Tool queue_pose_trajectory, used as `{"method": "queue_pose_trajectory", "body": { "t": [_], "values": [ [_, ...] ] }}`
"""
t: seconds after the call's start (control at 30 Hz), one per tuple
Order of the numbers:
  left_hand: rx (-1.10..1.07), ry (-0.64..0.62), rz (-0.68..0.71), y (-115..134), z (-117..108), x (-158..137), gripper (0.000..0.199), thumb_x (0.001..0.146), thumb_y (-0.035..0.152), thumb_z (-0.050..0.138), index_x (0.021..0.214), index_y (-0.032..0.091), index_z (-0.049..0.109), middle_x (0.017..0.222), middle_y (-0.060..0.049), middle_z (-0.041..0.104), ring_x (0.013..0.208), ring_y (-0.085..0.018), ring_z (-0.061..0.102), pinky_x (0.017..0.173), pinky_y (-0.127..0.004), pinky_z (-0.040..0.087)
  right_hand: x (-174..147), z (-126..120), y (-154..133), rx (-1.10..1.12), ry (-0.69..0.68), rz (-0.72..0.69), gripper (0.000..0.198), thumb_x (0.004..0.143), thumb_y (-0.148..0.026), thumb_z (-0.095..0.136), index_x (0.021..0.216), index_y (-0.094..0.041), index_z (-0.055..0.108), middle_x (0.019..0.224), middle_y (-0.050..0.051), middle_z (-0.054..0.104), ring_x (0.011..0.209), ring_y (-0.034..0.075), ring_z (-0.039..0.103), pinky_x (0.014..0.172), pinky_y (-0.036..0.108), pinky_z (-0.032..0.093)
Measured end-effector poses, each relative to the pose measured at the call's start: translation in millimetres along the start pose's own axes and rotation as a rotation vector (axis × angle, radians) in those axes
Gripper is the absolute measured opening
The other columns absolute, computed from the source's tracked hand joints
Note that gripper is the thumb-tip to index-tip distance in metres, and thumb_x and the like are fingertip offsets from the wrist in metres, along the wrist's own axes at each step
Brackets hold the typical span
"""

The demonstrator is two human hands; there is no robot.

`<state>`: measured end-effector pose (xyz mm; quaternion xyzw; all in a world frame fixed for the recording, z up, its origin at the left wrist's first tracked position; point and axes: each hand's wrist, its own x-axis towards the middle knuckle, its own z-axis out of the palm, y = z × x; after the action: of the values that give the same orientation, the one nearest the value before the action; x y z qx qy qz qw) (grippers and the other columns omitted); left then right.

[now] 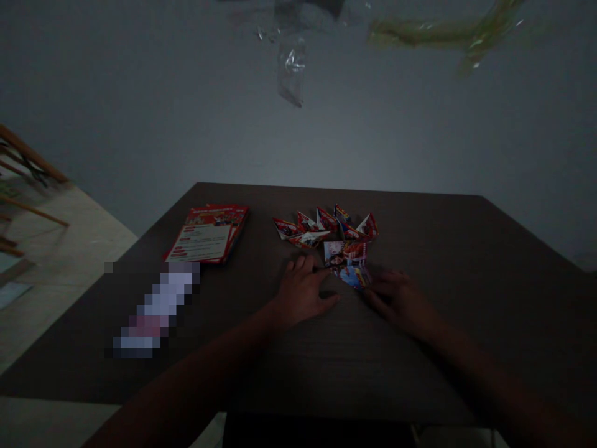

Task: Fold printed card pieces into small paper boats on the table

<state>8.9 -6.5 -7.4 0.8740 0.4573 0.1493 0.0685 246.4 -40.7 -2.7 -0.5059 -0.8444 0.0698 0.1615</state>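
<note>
Pixelation hides an object (156, 308) (beside leaflets (203, 242) with illegible print). Darkness obscures whether the right hand (401, 298) pinches the paper (352, 275). The bottom edge crops both forearms (224, 354).

Folded papers (327, 219) block the worktop's (443, 230) middle and stacked cards (205, 241) the way to its far left corner, leaving passage along the right edge.

Dim light, a grey wall (140, 112) with yellowish tape (426, 33) — dark table (466, 267) before it, pale floor (86, 221) at left.

Left hand (303, 291), right hand (405, 303) bare; forearms (205, 367) bare, tapering toward wrists (276, 314).
</note>
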Motion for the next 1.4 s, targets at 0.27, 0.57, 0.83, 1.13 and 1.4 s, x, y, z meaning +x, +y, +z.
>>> {"method": "queue_pose_trajectory", "body": {
  "t": [0.27,0.57,0.83,1.13,1.4],
  "values": [
    [-0.041,0.007,0.023,-7,0,2,0.053,0.074,0.056,0.058,0.118,0.027,0.060,0.103,-0.008,0.051,0.100,-0.027,0.044,0.086,-0.042,0.035,43,10,36,0.522,0.092,0.452,0.037,0.077,-0.040,0.061,0.107,-0.018,0.065,0.094,0.008,0.071,0.070,0.021,0.066,0.061,0.031,0.050],
    [-0.243,0.128,-0.017,-15,10,9,0.026,0.081,0.041,0.055,0.094,0.021,0.066,0.102,-0.006,0.056,0.099,-0.022,0.050,0.087,-0.038,0.039,39,28,39,0.847,0.143,0.473,0.034,0.069,-0.049,0.068,0.072,-0.016,0.063,0.071,0.004,0.067,0.061,0.015,0.059,0.055,0.026,0.046],
    [-0.753,0.187,-0.225,-20,10,18,0.030,0.082,0.042,0.055,0.096,0.017,0.063,0.096,-0.006,0.066,0.090,-0.018,0.060,0.081,-0.030,0.045,33,21,25,1.057,0.279,0.513,0.035,0.066,-0.047,0.073,0.082,-0.017,0.066,0.075,0.004,0.067,0.063,0.016,0.060,0.057,0.028,0.049],
    [-0.994,0.142,-0.217,-16,20,21,0.024,0.079,0.036,0.060,0.081,0.013,0.066,0.081,-0.003,0.068,0.077,-0.017,0.060,0.072,-0.028,0.046,31,18,13,0.940,0.250,0.352,0.027,0.075,-0.042,0.067,0.086,-0.018,0.067,0.088,0.007,0.071,0.077,0.021,0.065,0.067,0.034,0.053],
    [-0.934,0.239,-0.215,-12,15,19,0.021,0.079,0.032,0.061,0.086,0.013,0.065,0.086,-0.005,0.068,0.080,-0.017,0.062,0.072,-0.027,0.048,29,18,9,0.869,0.283,0.267,0.031,0.078,-0.038,0.064,0.102,-0.018,0.067,0.100,0.009,0.070,0.089,0.023,0.064,0.081,0.039,0.051]
  ]
}}
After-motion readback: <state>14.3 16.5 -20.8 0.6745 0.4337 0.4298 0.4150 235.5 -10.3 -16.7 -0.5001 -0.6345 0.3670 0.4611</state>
